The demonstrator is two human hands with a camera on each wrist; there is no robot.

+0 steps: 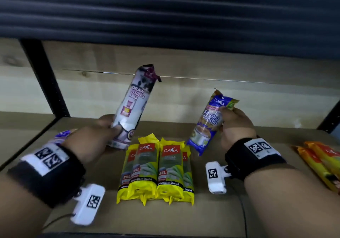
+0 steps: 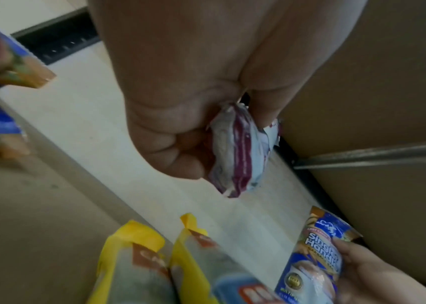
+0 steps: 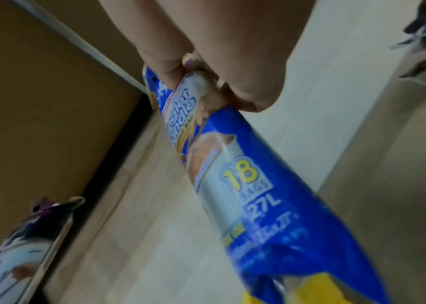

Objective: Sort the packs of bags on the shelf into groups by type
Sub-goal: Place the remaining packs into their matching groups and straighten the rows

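Head view: our left hand (image 1: pixel 92 142) grips the lower end of a white drawstring pack (image 1: pixel 131 107), held tilted above the shelf (image 1: pixel 230 210), while our right hand (image 1: pixel 236 125) grips a blue handle-bag pack (image 1: pixel 209 123) near its top; four yellow packs (image 1: pixel 156 171) lie side by side btwn the hands, orange packs (image 1: pixel 320 162) at far right. Left wrist cam: fingers (image 2: pixel 175 144) curled round the white pack's end (image 2: pixel 240 152), w/ yellow packs (image 2: pixel 154 267) below. Right wrist cam: fingers (image 3: pixel 242 82) clamp the blue pack (image 3: pixel 245 195), which reads 18 bags, 27L.

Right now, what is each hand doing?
Left hand: grips the white drawstring bag pack.
Right hand: grips the blue singlet-handle bag pack.
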